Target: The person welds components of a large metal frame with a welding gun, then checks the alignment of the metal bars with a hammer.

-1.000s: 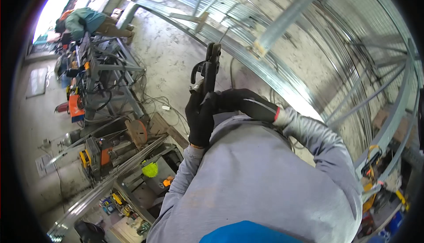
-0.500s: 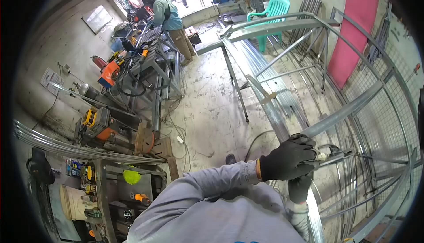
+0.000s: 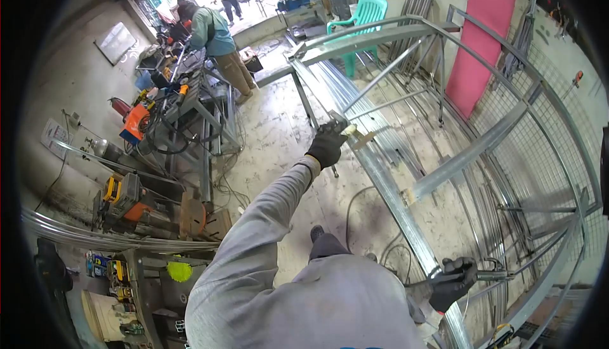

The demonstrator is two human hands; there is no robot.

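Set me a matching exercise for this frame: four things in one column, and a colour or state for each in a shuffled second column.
1. left hand
2. right hand
3. plastic chair
4. panel against the wall

A. pink
B. low down, closed on a tool
C. turquoise green
D. stretched out, gripping the curved rail

Pairs: 1-D, 2-B, 3-C, 4-A.

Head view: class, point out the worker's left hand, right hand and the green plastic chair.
left hand [image 3: 327, 147], head view, back of the black glove.
right hand [image 3: 451, 282], head view, gloved knuckles around the tool [image 3: 493, 276].
green plastic chair [image 3: 368, 8], head view, its backrest.
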